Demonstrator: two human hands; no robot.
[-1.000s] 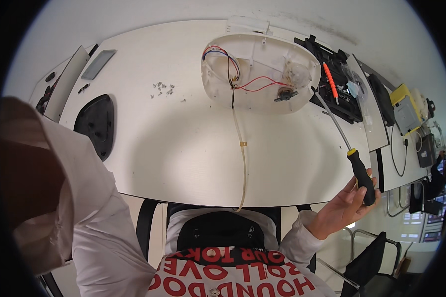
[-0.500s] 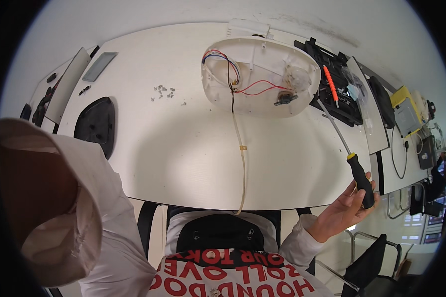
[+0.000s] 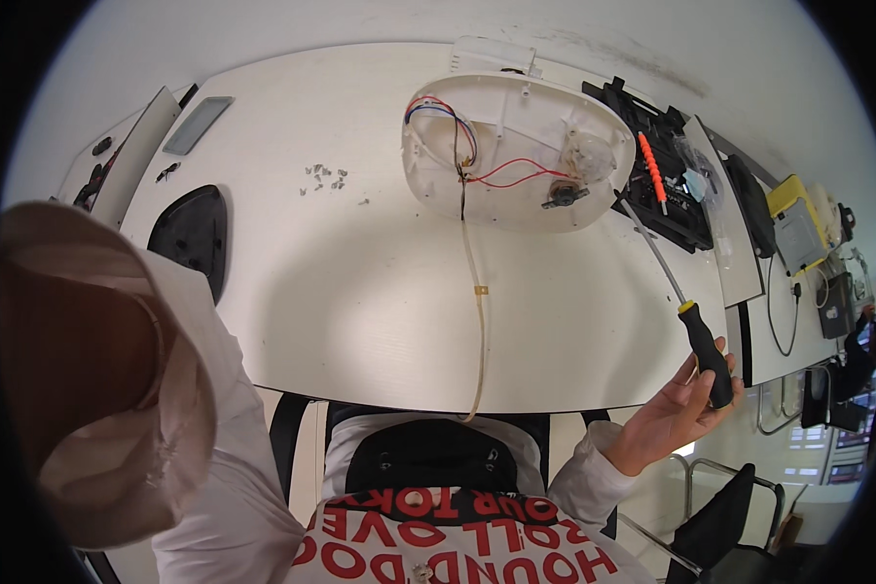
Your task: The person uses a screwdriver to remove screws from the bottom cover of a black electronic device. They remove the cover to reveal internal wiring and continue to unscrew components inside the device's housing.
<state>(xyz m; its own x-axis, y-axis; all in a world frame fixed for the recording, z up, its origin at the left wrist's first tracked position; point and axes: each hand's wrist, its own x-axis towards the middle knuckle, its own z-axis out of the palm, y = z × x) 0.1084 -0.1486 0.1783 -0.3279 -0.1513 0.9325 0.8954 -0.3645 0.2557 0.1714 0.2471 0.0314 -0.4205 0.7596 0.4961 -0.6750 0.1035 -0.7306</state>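
My right hand [image 3: 674,420], at the lower right past the table's front edge, is wrapped round the black handle of a screwdriver [image 3: 703,352] with a yellow collar. Its long metal shaft slants up and left over the table, the tip pointing toward the white plastic housing [image 3: 438,200]. My left arm is raised close at the left; its wide pale sleeve [image 3: 180,409] and dark, shaded forearm show, but the hand is out of view. The open housing lies far from me, with red, blue and black wires [image 3: 448,105] inside and a pale cable [image 3: 481,336] running toward me.
Small screws [image 3: 323,179] lie scattered left of the housing. Farther left are a black plastic cover [image 3: 190,238] and a grey rectangular panel [image 3: 199,125]. A black tool case [image 3: 667,146] with an orange-handled tool [image 3: 649,161] stands at the right. Black chairs [image 3: 715,521] stand at the lower right.
The view has shifted slightly. My raised left sleeve sits a little higher and farther right in the picture. The right hand keeps its hold on the screwdriver, almost unmoved.
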